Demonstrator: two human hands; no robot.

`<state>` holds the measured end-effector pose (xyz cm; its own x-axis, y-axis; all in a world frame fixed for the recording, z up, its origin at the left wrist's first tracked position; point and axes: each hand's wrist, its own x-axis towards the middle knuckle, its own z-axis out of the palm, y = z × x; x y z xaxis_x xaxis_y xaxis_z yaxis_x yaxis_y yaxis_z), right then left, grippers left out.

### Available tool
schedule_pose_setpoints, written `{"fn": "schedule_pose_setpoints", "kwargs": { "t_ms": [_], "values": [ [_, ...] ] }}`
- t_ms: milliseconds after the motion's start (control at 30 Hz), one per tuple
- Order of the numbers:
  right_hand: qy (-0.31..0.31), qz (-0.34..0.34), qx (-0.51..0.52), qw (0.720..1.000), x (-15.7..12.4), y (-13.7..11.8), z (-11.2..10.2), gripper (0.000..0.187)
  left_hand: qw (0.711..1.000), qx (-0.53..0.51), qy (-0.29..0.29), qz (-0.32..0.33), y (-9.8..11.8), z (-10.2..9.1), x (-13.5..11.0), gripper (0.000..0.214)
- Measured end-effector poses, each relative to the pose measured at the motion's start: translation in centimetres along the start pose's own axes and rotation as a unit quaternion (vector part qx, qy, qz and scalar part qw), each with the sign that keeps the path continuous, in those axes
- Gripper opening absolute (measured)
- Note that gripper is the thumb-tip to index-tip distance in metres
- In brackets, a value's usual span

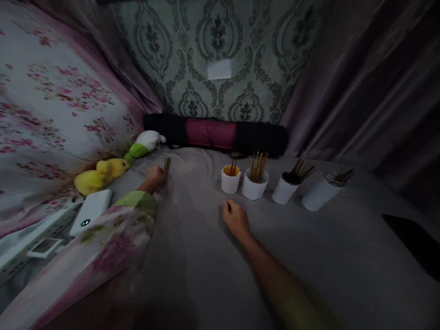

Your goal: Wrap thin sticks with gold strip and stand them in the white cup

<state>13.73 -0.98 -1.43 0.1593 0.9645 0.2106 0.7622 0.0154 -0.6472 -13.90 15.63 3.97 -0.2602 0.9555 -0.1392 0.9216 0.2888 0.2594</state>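
My left hand (155, 177) is closed around a small bundle of thin brown sticks (167, 165) and rests on the grey sheet (192, 256) at the left. My right hand (235, 217) lies on the sheet with its fingers curled, just in front of a row of white cups. The leftmost cup (230, 179) has an orange inside and holds a few sticks. Beside it a second cup (255, 182) holds several sticks. Two more cups (285, 187) (321, 191) stand farther right, also with sticks.
A black and maroon bolster (215, 133) lies along the patterned wall. A yellow plush toy (99, 175) and a green and white one (144, 143) lie at the left by a floral pillow (51, 105). A white power bank (91, 211) and a power strip (30, 233) sit nearer. A dark flat object (414, 243) lies at right.
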Motion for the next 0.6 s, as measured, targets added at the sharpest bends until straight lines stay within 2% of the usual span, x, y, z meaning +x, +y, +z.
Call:
{"fn": "schedule_pose_setpoints", "kwargs": {
  "t_ms": [233, 600],
  "values": [
    [0.006, -0.007, 0.001, 1.000, 0.0, 0.1, 0.1, 0.032, 0.999, -0.011, 0.020, -0.024, 0.2, 0.0, -0.1, 0.030],
    [0.009, -0.004, -0.004, 1.000, 0.0, 0.2, 0.4, 0.033, 0.992, -0.104, 0.066, -0.030, -0.1, 0.6, 1.0, 0.009]
  ]
}}
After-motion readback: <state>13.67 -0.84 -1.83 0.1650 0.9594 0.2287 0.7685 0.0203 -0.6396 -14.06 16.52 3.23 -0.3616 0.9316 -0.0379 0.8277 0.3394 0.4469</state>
